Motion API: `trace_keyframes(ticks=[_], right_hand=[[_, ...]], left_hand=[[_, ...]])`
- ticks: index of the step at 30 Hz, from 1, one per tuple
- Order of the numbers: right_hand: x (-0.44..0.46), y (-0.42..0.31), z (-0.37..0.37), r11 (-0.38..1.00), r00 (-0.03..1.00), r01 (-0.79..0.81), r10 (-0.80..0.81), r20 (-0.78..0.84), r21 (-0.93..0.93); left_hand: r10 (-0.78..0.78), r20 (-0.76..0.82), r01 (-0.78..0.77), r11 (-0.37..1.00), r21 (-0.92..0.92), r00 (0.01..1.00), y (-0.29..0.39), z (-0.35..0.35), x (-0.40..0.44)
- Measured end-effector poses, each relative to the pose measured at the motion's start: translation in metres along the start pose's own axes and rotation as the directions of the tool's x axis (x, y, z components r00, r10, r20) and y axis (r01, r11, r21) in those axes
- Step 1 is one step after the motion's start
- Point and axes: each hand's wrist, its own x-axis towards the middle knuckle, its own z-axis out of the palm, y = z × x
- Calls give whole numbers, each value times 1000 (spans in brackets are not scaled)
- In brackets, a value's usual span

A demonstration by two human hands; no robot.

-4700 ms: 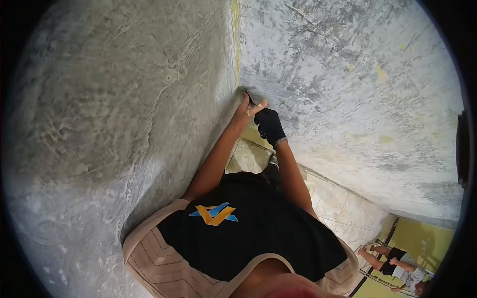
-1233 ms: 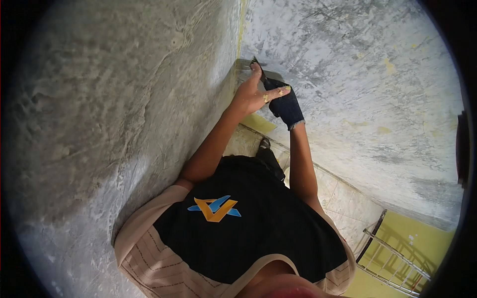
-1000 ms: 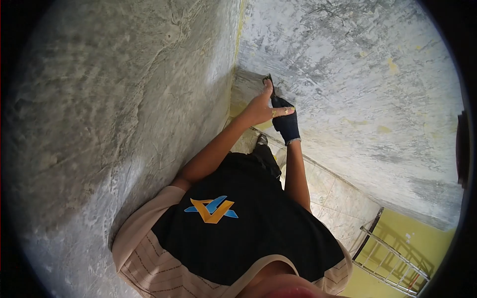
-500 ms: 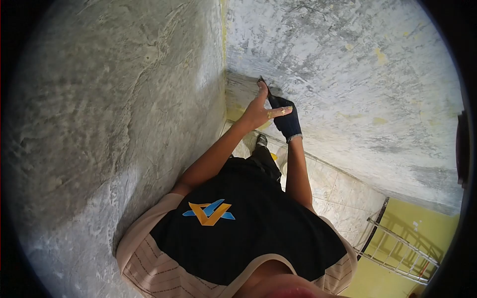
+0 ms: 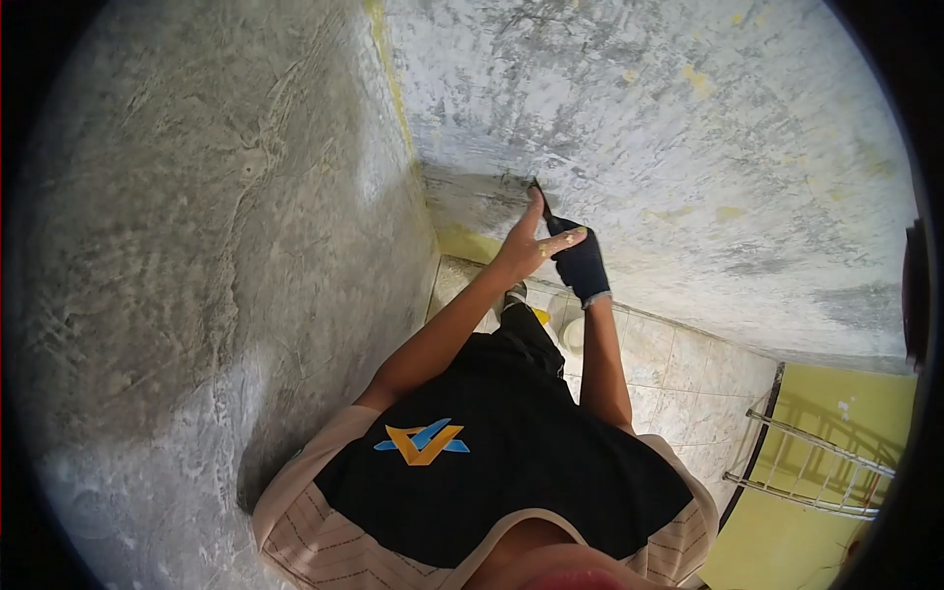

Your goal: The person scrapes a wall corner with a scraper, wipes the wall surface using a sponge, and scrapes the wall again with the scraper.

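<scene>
My right hand, in a dark knitted glove, is closed around a thin dark scraper. Its narrow blade points up against the lower part of the grey-white plastered wall. Bare and dusted with pale yellowish material, my left hand has its fingers stretched apart. One of its fingers lies along the scraper's blade, while another reaches across in front of the glove. I cannot tell how firmly the left fingers press on the tool.
A rough grey wall rises close on my left, meeting the other wall at a corner with a yellow strip. Below are floor tiles and a pale round container by my feet. A metal ladder-like frame stands at lower right.
Both hands and the scraper have shifted right along the wall, away from the corner. The camera view has turned slightly, showing more of the floor and the round container.
</scene>
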Motion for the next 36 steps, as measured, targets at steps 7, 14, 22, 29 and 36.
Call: trace_keyframes(ticks=[7, 14, 22, 29, 36], right_hand=[[12, 4, 23, 952, 985, 168, -175, -3, -257], [31, 4, 26, 985, 994, 105, -107, -14, -135], [24, -27, 2, 997, 995, -33, 40, 95, -65], [24, -38, -4, 893, 928, -367, 334, 163, 261], [24, -32, -3, 910, 954, -299, 280, 107, 286]], left_hand=[[39, -105, -10, 964, 264, 994, 9, -19, 3], [-25, -96, 47, 972, 232, 995, 26, -22, 2], [124, -124, -63, 909, 411, 985, 6, -27, 6], [32, -140, 13, 953, 303, 990, 19, -20, 6], [-45, -160, 79, 974, 214, 986, 22, -17, 6]])
